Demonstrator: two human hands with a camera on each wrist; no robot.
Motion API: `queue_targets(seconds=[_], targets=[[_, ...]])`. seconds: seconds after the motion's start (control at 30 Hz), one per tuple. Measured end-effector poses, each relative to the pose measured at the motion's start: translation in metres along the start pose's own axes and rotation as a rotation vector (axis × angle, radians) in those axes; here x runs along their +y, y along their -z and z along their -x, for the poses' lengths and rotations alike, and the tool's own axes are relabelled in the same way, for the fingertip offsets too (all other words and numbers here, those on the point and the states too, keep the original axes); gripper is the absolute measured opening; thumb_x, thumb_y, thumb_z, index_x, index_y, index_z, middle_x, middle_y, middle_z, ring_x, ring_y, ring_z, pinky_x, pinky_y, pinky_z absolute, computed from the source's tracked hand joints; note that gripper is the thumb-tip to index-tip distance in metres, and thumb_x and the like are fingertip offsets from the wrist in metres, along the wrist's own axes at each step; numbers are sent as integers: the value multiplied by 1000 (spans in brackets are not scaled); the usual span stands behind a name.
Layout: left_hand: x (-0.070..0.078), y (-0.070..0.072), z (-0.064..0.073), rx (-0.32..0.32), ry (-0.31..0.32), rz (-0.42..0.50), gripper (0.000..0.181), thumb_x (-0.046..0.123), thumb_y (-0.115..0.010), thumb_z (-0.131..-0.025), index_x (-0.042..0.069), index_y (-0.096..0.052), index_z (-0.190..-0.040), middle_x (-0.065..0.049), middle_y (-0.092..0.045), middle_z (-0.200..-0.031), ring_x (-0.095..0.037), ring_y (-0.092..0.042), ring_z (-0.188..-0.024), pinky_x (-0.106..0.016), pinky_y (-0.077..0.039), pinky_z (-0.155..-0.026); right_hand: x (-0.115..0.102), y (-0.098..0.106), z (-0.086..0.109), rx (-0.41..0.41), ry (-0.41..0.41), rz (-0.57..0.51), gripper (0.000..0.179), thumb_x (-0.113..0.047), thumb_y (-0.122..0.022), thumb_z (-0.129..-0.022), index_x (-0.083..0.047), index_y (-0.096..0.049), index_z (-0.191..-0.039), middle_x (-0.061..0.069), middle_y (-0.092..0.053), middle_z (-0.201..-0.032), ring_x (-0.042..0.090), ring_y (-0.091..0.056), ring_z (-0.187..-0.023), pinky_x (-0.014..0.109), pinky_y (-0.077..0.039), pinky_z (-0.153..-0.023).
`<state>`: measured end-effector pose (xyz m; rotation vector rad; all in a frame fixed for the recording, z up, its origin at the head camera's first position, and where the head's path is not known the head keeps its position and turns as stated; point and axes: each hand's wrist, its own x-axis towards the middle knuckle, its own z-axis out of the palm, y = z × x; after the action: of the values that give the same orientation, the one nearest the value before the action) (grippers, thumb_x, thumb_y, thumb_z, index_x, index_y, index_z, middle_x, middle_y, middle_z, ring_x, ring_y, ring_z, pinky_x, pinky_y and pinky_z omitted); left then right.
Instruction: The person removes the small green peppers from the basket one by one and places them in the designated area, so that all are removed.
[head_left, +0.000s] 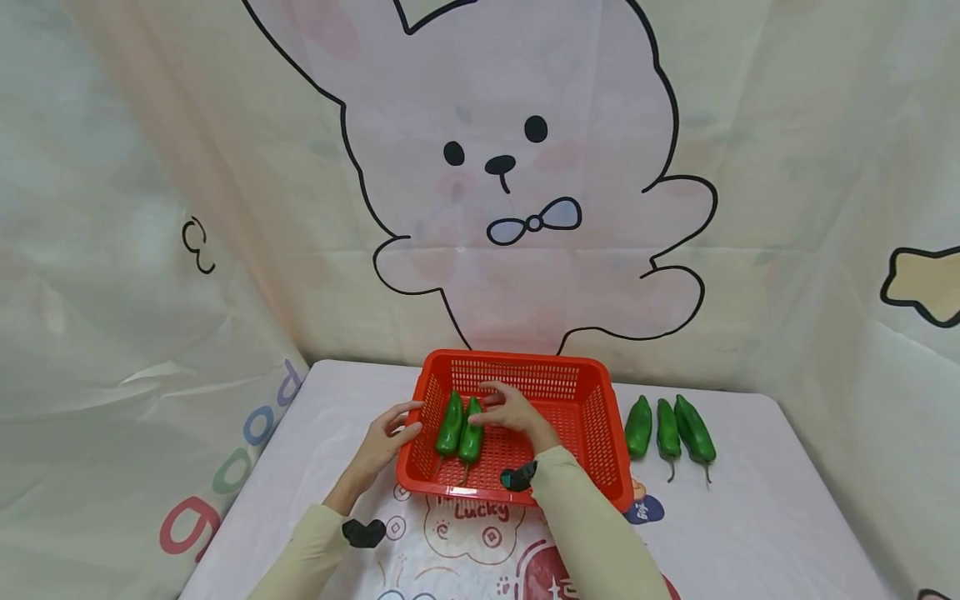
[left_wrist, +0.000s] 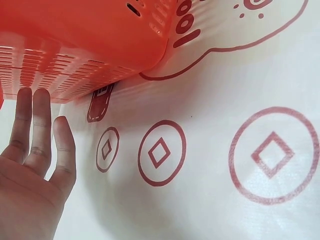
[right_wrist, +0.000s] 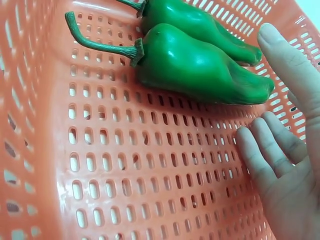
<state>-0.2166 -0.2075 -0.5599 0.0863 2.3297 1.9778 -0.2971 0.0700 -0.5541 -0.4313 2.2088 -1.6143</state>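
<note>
Right hand of mine hangs inside the red basket, its fingers loosely spread and the thumb held apart from them, near the tips of two green peppers. Whether the thumb touches either one, I cannot tell for certain.

Those two lie side by side on the basket's floor, toward nine o'clock from its centre: the outer pepper closer to the wall, the inner pepper closer to my right hand. Their stems point roughly to six o'clock and their tips to twelve.

At the basket's nine o'clock wall is my left hand, fingers apart and gently bent. Its fingertips reach up to the red plastic, though I cannot make out whether they press on it.

Outside the basket, at three o'clock, three more peppers lie in a row on the white surface. The short pepper is closest to the basket, then come the slim pepper and the long pepper, just beside each other, stems toward six o'clock.

Below the basket's six o'clock edge I see the printed word "Lucky". At twelve o'clock rises a backdrop with a large cartoon animal.
</note>
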Motion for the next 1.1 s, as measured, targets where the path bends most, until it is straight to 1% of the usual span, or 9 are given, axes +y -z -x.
queue_targets(seconds=[0.23,0.4,0.5,0.6,0.73,0.83,1.1], targets=[[-1,0,0,1,0,-2,45,19,-69,-99,14,-58,-142,-19,-57,-134,-38,-58,-120,-45,-57,-88,-1,-4,-1,-23,-1,-8,72,-10,-83,-87,2,-46,-148,27,-55,-133,41,-56,-119,45,-55,-91],[-2,1,-1,-12,-2,23,45,19,-70,-98,14,-58,-142,-19,-58,-134,-38,-59,-119,-45,-57,-87,2,-9,-5,-24,-6,-4,71,-9,-83,-86,2,-48,-147,24,-57,-129,38,-58,-115,43,-56,-88],[-3,1,-1,-17,1,40,46,19,-71,-98,15,-58,-142,-18,-58,-134,-37,-61,-117,-44,-58,-85,3,-12,-8,-15,4,12,70,-7,-84,-84,3,-50,-144,22,-60,-125,37,-60,-112,42,-56,-88],[-2,1,-1,-21,7,51,47,20,-72,-97,15,-58,-142,-17,-59,-133,-37,-62,-116,-44,-58,-84,2,-14,-9,-5,15,34,68,-2,-85,-82,6,-53,-141,22,-60,-124,38,-60,-112,43,-55,-91],[-2,1,0,-22,11,57,48,20,-72,-97,15,-58,-142,-18,-59,-133,-39,-62,-115,-45,-59,-82,0,-16,-9,19,3,56,62,-3,-86,-81,6,-58,-136,20,-61,-126,37,-59,-115,44,-53,-95],[-2,1,-1,-22,11,60,47,19,-71,-97,15,-58,-142,-19,-59,-133,-40,-62,-115,-45,-59,-82,1,-16,-10,34,-5,54,58,-3,-86,-81,5,-60,-133,18,-62,-126,35,-59,-115,44,-52,-96],[-5,1,-2,-18,-1,49,46,19,-71,-97,15,-58,-142,-17,-59,-134,-38,-61,-117,-45,-58,-85,2,-18,-12,50,16,25,54,-2,-85,-82,5,-62,-131,19,-62,-126,36,-60,-114,43,-55,-90]])
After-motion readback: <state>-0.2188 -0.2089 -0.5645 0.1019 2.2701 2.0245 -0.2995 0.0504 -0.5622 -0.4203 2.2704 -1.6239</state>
